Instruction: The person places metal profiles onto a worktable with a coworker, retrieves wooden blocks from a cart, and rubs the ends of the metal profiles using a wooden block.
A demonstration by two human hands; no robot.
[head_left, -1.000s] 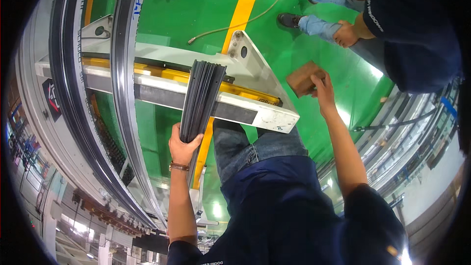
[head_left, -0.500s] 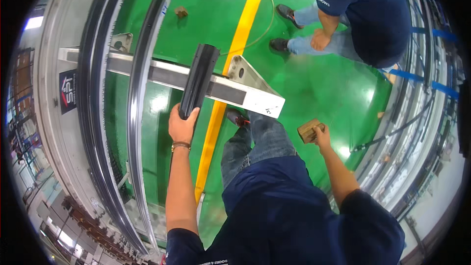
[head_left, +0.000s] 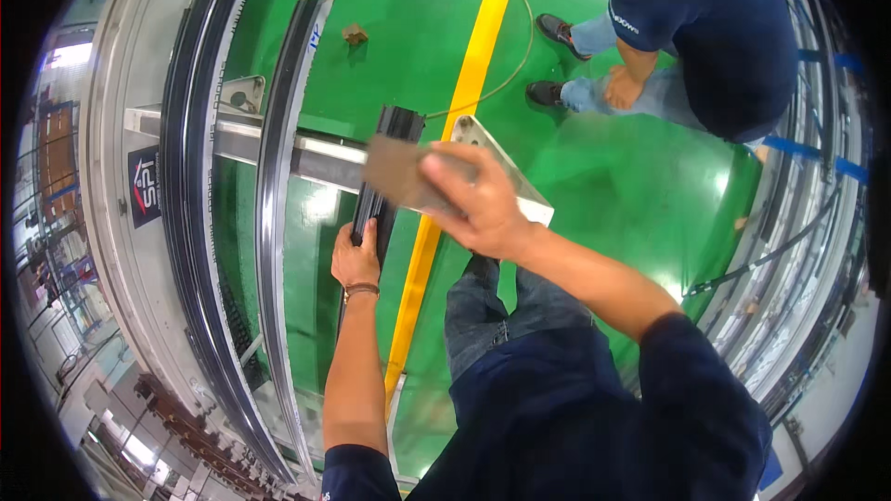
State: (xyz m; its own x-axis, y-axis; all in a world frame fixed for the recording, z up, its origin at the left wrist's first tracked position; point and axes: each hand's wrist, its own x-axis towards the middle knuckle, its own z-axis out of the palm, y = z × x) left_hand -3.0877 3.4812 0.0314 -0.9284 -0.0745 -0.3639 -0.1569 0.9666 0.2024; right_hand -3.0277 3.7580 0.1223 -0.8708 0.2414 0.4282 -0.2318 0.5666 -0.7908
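Note:
My left hand [head_left: 356, 260] is wrapped round a black ribbed profile [head_left: 401, 123], thumb on its upper face. The profile lies across a pale support arm [head_left: 320, 162], its far end sticking out past the arm. A brown wooden block [head_left: 394, 170] is gripped in my right hand [head_left: 487, 199], smeared by motion. The block overlaps the profile just beyond my left hand and hides part of it and of the support arm. Whether block and profile touch, I cannot tell.
Left of my profile, a long dark profile [head_left: 278, 121] and several more [head_left: 186, 130] cross the support arm. Another person [head_left: 705, 46] is at the upper right, beside a rack [head_left: 817, 250]. A hose [head_left: 531, 37] and small block [head_left: 355, 34] lie on the green floor.
My right hand has swung left and forward with the wooden block, from beside my leg to over the black profile. My left hand keeps its hold on the profile.

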